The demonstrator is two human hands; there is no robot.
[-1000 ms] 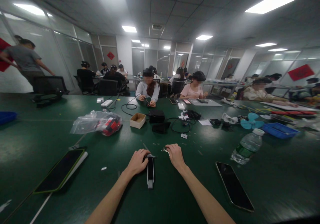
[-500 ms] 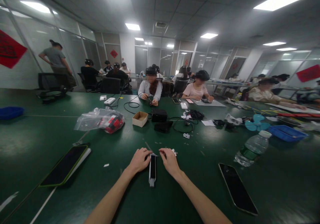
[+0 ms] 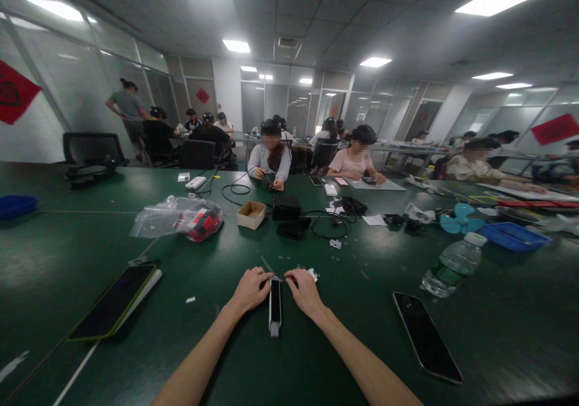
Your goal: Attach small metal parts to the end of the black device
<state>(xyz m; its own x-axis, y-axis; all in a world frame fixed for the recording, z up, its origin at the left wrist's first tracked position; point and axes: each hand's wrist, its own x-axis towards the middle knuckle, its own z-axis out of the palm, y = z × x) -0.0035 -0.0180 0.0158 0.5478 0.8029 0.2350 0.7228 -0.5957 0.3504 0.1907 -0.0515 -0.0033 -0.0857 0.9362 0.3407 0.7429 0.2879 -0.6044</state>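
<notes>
A slim black device with a pale grey casing (image 3: 275,309) lies lengthwise on the green table, between my two hands. My left hand (image 3: 251,288) is curled at its far left end, with the fingertips against the casing. From the other side, my right hand (image 3: 306,291) comes to the same end, thumb and forefinger drawn together close to a small thin piece at the tip. What the right fingers pinch is too small to make out. Some small white pieces (image 3: 313,274) lie just behind the right hand, partly covered by it.
On the left lies a green-edged phone (image 3: 115,302); on the right are another phone (image 3: 426,336) and a water bottle (image 3: 455,264). Ahead stand a plastic bag of red and black parts (image 3: 199,219), a small open box (image 3: 251,215) and black cases (image 3: 286,208). People sit opposite.
My right hand has moved left, bringing its fingertips up to the far end of the device. My left hand stays there. In the background, a standing person has moved right.
</notes>
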